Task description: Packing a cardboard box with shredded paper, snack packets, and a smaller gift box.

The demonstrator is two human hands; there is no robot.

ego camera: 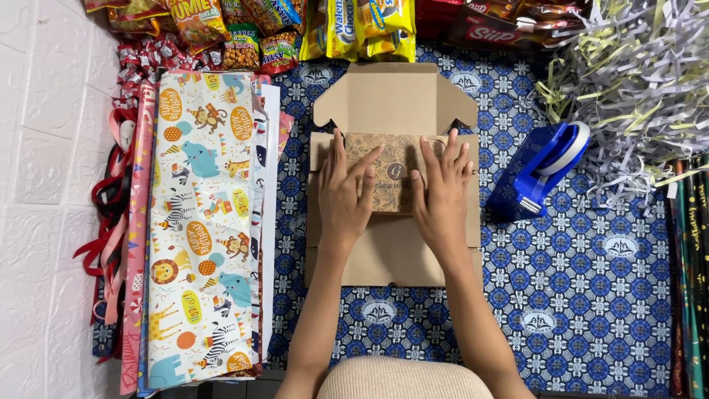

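Note:
A flat brown cardboard mailer box lies open on a blue patterned cloth, its lid flap standing at the far side. Inside it rests a brown patterned paper-wrapped packet. My left hand lies flat on the packet's left part, fingers spread. My right hand presses flat on its right part. Neither hand grips anything.
Sheets of animal-print wrapping paper lie stacked at the left, with red ribbons beside them. A blue tape dispenser sits right of the box. Shredded paper filler is piled at top right; snack packets line the far edge.

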